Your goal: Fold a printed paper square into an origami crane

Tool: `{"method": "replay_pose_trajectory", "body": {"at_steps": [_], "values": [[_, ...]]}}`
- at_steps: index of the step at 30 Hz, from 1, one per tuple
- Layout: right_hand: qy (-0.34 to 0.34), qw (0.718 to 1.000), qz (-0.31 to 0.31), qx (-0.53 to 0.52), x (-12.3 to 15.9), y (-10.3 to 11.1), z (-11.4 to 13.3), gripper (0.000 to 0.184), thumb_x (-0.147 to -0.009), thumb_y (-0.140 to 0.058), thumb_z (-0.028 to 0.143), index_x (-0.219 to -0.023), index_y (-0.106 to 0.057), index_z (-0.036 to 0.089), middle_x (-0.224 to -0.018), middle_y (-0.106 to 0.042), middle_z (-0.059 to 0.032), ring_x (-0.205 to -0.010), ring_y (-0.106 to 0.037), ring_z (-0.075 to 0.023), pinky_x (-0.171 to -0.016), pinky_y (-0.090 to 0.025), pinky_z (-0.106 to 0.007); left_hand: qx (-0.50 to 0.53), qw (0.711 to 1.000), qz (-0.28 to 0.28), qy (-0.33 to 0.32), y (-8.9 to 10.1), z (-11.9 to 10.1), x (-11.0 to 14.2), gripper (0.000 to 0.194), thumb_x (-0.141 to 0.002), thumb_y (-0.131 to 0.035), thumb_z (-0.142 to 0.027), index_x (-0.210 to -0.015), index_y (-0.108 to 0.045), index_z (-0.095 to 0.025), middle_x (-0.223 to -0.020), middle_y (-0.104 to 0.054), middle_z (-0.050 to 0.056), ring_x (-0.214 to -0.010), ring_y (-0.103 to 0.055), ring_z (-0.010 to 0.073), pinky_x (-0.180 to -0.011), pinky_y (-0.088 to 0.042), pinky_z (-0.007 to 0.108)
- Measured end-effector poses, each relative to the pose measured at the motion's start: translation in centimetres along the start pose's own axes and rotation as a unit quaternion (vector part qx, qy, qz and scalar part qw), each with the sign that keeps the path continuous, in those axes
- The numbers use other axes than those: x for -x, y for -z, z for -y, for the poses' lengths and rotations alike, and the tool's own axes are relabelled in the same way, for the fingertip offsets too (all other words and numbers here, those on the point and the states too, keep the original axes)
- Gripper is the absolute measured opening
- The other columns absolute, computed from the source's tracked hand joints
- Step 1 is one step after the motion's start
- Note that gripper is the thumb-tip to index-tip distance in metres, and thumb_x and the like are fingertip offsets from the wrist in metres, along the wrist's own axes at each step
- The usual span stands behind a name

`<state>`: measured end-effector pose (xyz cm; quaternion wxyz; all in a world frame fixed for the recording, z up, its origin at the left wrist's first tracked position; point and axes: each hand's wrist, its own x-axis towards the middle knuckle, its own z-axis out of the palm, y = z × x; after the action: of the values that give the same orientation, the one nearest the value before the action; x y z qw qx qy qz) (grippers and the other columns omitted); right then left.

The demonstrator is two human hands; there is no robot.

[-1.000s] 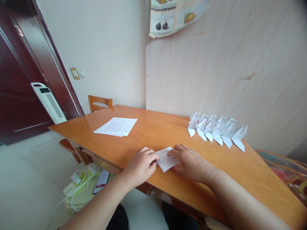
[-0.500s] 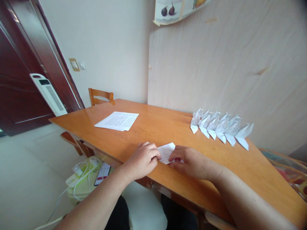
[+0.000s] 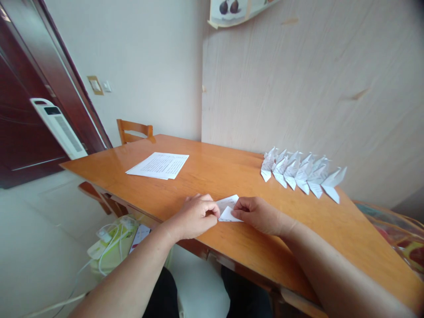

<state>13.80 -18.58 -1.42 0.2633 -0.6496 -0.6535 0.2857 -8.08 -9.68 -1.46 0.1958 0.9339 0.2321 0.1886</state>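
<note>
A small sheet of paper [image 3: 228, 202] with writing on it lies near the table's front edge, between my hands. Its lower corner is turned up into a white triangular flap. My right hand [image 3: 260, 215] pinches that flap between thumb and fingers from the right. At the paper's left edge rests my left hand [image 3: 199, 215], fingers curled and thumb close to the fingertips, closed on the paper's left corner. Part of the paper's right side is hidden behind my right hand.
Several folded paper figures [image 3: 302, 173] stand in rows at the table's right back. A stack of written sheets [image 3: 159, 165] lies on the left of the wooden table [image 3: 212, 168]. Below the left edge, a green stool [image 3: 111, 251] holds cables and a phone [image 3: 139, 236].
My right hand has brought the paper's lower corner up and over, so a white flap now shows. My left hand stays at the left edge. The view has shifted slightly.
</note>
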Motion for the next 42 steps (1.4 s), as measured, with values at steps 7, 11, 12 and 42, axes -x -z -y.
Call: {"method": "replay_pose_trajectory", "body": {"at_steps": [7,11,12,42], "values": [[-0.018,0.997,0.017,-0.075,0.0,0.4,-0.8,0.028,-0.087,-0.056,0.046,-0.078,-0.057,0.02,-0.067,-0.048,0.0046,-0.06,-0.04,-0.011,-0.056,-0.032,-0.024,-0.04,0.996,-0.043,0.066,-1.2,-0.6,-0.9,0.029,-0.086,-0.067,-0.04,-0.066,-0.062,-0.02,-0.082,-0.065,-0.001,-0.085,-0.057,0.02,-0.076,-0.034,0.034],[-0.047,0.989,0.033,-0.139,0.6,2.1,-1.3,0.022,-0.085,-0.058,0.039,-0.077,-0.06,0.019,-0.068,-0.052,0.0033,-0.063,-0.045,-0.0125,-0.06,-0.036,-0.025,-0.035,0.997,-0.049,0.054,-1.6,-0.1,-0.9,0.026,-0.088,-0.066,-0.039,-0.068,-0.064,-0.021,-0.084,-0.066,-0.001,-0.086,-0.058,0.0196,-0.078,-0.033,0.034],[-0.055,0.988,0.038,-0.137,0.7,2.6,-1.3,0.019,-0.084,-0.058,0.037,-0.078,-0.062,0.019,-0.068,-0.053,0.0026,-0.064,-0.046,-0.013,-0.061,-0.037,-0.026,-0.035,0.997,-0.05,0.053,-1.7,0.0,-0.8,0.025,-0.088,-0.066,-0.039,-0.069,-0.064,-0.022,-0.084,-0.067,-0.002,-0.087,-0.058,0.0197,-0.078,-0.033,0.035],[-0.085,0.988,0.087,0.099,0.7,3.9,-1.0,0.016,-0.08,-0.062,0.034,-0.073,-0.063,0.02,-0.069,-0.061,0.0002,-0.065,-0.052,-0.0152,-0.057,-0.035,-0.027,-0.061,0.994,-0.03,0.085,-1.4,-0.4,-1.5,0.031,-0.09,-0.06,-0.039,-0.064,-0.065,-0.024,-0.083,-0.066,0.0,-0.087,-0.057,0.0227,-0.076,-0.031,0.037]]}}
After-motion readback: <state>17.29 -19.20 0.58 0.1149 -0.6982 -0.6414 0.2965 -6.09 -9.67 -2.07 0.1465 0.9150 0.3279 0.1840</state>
